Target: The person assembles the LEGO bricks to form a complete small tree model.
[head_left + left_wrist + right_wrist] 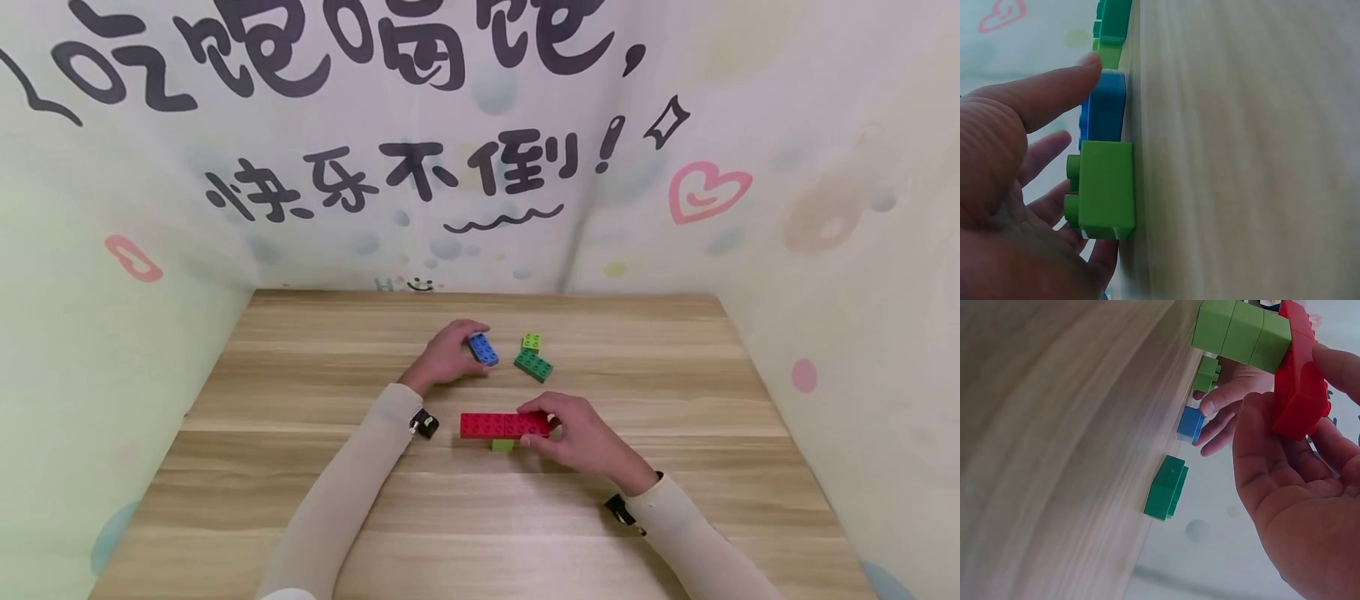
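My left hand (pixel 447 354) reaches around a blue brick (pixel 483 350), fingers and thumb spread; the left wrist view shows no clear grip on it. A light green brick (pixel 1107 190) sits near that palm, hidden from the head view by the hand. My right hand (pixel 581 433) grips the right end of two red bricks (pixel 482 425) set end to end, thumb on one side and fingers on the other. Beneath the red bricks is a column of light green bricks (pixel 1242 334); the head view shows only a bit of it.
Beyond my right hand a dark green brick (pixel 533 365) lies on the wooden table (pixel 637 350), next to a small light green brick (pixel 531 341). White printed walls (pixel 480 250) stand at the back and both sides.
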Demonstrator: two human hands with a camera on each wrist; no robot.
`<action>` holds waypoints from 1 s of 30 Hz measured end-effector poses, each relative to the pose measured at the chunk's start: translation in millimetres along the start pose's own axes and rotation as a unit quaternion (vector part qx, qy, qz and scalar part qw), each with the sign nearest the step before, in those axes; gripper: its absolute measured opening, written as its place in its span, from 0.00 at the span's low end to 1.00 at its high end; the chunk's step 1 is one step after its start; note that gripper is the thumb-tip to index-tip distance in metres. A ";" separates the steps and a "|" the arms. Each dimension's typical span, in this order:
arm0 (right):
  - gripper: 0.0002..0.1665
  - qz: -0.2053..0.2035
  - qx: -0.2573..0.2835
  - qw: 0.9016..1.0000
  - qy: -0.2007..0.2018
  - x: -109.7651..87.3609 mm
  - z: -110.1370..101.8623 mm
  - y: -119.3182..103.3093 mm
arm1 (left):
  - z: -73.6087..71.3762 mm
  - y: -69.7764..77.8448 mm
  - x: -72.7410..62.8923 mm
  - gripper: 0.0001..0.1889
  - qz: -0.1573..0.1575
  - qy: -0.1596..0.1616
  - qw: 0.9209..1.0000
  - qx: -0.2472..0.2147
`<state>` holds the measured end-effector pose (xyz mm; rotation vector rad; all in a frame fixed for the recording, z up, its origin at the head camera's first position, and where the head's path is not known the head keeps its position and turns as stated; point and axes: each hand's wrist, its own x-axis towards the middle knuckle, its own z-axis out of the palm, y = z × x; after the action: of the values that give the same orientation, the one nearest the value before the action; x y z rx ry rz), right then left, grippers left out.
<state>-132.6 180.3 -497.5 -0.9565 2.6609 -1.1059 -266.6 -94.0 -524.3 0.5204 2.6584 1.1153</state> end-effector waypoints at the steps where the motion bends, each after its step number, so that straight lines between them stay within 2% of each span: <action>1: 0.20 -0.001 -0.001 1.000 0.000 -0.4 0.4 0.3 | 0.8 -0.4 0.5 0.41 -0.002 -0.007 1.000 0.010; 5: 0.20 0.002 0.002 1.000 -0.001 -1.6 1.0 0.3 | 3.5 -1.2 1.5 0.37 -0.009 -0.024 0.998 0.051; 10: 0.20 0.006 0.003 1.000 -0.002 -1.9 0.9 -0.2 | 5.4 -0.9 1.4 0.33 -0.022 -0.023 0.997 0.065; 16: 0.21 0.006 -0.001 1.000 -0.001 -0.7 1.7 2.0 | 4.2 -2.4 1.6 0.28 -0.043 0.003 0.999 0.020; 23: 0.21 0.008 0.001 1.000 0.000 0.0 0.6 0.7 | -0.4 -10.8 3.2 0.25 -0.053 0.055 0.997 -0.031; 26: 0.21 0.010 0.001 1.000 -0.001 -0.1 0.4 0.4 | -6.3 -7.9 -1.5 0.23 -0.053 0.069 0.995 -0.055; 30: 0.21 0.012 -0.002 1.000 0.001 -0.5 0.5 1.2 | -13.2 0.0 -9.3 0.22 -0.052 0.074 0.994 -0.066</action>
<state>-132.7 180.9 -498.7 -0.9231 2.6696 -1.0983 -262.4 -106.2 -514.7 0.2813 2.6743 1.3331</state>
